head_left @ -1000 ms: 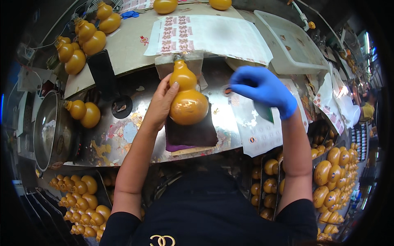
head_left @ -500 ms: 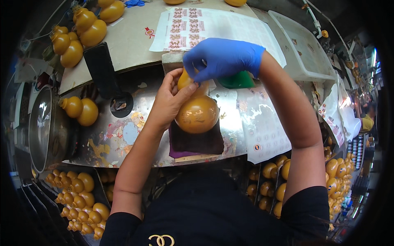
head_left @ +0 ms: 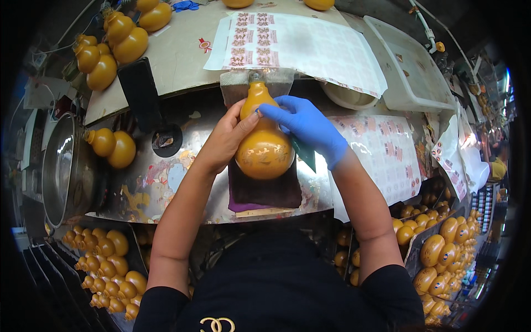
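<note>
A shiny amber gourd-shaped bottle [head_left: 265, 152] lies on a dark cloth pad [head_left: 264, 192], its narrow clear neck pointing away from me. Gold characters run across its larger bulb. My bare left hand [head_left: 228, 135] is closed around the bottle's left side, its thumb on the upper bulb. In a blue glove, my right hand [head_left: 310, 127] grips the bottle from the right, with the thumb meeting my left thumb at the front. A green flat piece [head_left: 305, 155] shows beneath the gloved hand, which hides how it is held. The right fingers are partly hidden behind the bottle.
Sheets of printed transfers [head_left: 298, 50] lie on the far board, and another sheet [head_left: 381, 157] is to the right. A phone on a stand [head_left: 138, 86], a metal pan [head_left: 61, 166] and more gourd-shaped bottles [head_left: 113, 146] are at left. A clear tray [head_left: 409, 66] sits far right.
My gloved right hand has come down from above the bottle's top to its right side, and the green piece has moved down with it. My left hand keeps its hold.
</note>
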`<state>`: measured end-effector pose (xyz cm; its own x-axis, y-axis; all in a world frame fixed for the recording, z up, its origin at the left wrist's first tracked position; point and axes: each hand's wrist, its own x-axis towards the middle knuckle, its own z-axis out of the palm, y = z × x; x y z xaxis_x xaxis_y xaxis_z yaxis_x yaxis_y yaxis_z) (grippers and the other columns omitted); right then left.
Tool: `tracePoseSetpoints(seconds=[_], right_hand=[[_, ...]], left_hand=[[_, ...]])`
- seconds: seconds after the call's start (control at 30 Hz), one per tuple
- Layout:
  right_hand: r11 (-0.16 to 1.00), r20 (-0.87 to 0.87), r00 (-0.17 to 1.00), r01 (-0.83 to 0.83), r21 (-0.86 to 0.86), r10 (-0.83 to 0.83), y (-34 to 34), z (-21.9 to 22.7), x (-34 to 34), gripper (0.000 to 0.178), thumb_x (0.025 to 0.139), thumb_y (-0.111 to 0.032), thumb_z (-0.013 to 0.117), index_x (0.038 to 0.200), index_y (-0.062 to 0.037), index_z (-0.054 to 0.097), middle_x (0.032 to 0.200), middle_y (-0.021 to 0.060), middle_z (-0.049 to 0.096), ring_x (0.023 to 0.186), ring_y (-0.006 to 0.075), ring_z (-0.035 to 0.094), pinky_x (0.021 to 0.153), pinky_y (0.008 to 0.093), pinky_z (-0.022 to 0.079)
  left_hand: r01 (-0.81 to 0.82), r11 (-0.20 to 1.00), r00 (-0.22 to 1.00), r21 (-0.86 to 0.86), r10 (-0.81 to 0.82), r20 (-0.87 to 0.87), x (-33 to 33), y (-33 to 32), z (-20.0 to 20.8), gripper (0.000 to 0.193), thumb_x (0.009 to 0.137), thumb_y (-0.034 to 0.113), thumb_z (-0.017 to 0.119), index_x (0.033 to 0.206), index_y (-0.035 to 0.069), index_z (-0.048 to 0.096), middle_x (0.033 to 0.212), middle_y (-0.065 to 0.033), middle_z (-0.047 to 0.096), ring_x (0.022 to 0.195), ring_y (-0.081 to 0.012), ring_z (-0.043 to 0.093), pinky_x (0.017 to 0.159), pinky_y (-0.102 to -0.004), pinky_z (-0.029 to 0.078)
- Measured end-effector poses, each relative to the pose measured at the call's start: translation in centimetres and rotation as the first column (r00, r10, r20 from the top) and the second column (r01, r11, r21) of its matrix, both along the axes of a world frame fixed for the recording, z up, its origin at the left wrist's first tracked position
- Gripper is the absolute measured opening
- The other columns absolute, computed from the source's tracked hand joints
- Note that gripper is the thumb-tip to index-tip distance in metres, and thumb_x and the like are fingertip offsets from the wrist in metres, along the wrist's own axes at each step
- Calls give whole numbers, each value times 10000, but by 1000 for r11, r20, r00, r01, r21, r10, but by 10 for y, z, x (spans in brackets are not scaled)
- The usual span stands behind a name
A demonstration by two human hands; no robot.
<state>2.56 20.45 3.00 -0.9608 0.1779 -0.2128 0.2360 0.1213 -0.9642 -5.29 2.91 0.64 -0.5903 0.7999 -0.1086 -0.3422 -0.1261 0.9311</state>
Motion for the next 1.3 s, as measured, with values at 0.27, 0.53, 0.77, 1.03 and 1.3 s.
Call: tracePoseSetpoints(seconds=[0.27,0.53,0.77,1.03,1.3], right_hand=[[1000,-1,1000,10,-9,-10,-1,-4,-2,569,821,-504,670,991,38,650,745,44,584,663,90,528,623,231,450],[1000,13,1000,23,-19,-22,2,-6,-4,568,829,-503,665,1006,36,646,753,41,579,668,83,521,626,222,441],[996,-9,1000,13,-87,-13,10,-12,-2,584,842,-494,656,1059,47,619,776,40,579,684,78,518,633,217,437],[998,4,1000,21,-53,-20,3,-8,-3,582,847,-505,647,1040,43,615,746,36,564,678,79,510,625,221,434],[1000,-2,1000,19,6,-19,-1,-8,-3,600,830,-533,653,1016,35,601,780,39,547,700,91,499,654,218,431]], left_hand=[[-24,1000,999,0,24,38,3,0,-1,564,939,328,574,1355,-2,384,1203,-103,538,1104,-162,540,936,-283,441],[-67,998,995,-10,67,80,4,8,0,499,949,330,540,1305,0,423,1166,-92,546,1091,-163,540,930,-287,441],[-30,1000,996,7,29,88,0,14,3,492,956,343,528,1297,2,433,1153,-96,555,1068,-162,553,919,-283,450],[-49,999,994,17,48,100,0,8,6,487,959,349,522,1291,3,439,1151,-99,559,1068,-161,552,921,-283,450],[-53,998,997,-27,54,59,1,10,3,444,973,317,484,1313,35,433,1184,-87,556,1091,-163,559,951,-297,451]])
